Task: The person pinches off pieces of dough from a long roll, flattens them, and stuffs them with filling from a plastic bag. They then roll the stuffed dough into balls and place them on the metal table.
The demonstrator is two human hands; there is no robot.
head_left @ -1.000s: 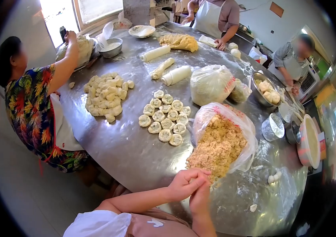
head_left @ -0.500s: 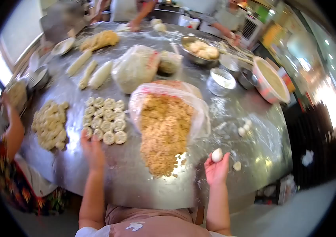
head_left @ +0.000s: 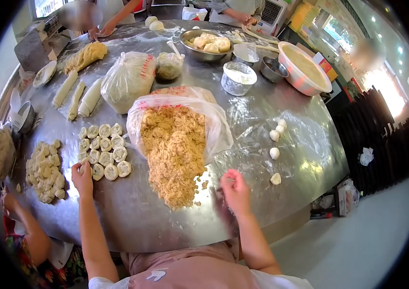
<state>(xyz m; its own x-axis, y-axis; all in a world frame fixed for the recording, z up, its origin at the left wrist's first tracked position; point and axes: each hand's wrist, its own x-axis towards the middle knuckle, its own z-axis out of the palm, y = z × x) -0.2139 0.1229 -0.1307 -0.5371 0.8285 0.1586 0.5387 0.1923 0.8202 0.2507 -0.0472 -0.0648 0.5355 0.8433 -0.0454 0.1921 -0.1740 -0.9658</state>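
My left hand (head_left: 83, 180) is at the near left corner of the block of round, flat-topped dough pieces (head_left: 106, 159), its fingertips closed around a corner piece that they mostly hide. My right hand (head_left: 236, 190) hovers over the steel table just right of the crumbly tan filling (head_left: 175, 159), fingers loosely curled and apart, nothing visible in them. That filling spills out of a clear plastic bag (head_left: 216, 118). Right of this hand, a smooth white dough ball (head_left: 274, 153) sits below several others (head_left: 280, 129). Nearer me is a small flattened dough piece (head_left: 275, 178).
A heap of cut dough (head_left: 45, 173) lies at the left, with long dough rolls (head_left: 90, 98) behind. Further back stand a full plastic bag (head_left: 130, 82), a steel bowl of dough (head_left: 207, 43), a flour tub (head_left: 238, 79) and a pink basin (head_left: 305, 70). Co-workers stand around the table.
The dough ball in my right hand has been let go and lies on the table; that hand has moved left, towards the filling. The camera view has shifted. My left hand stays by the round pieces.
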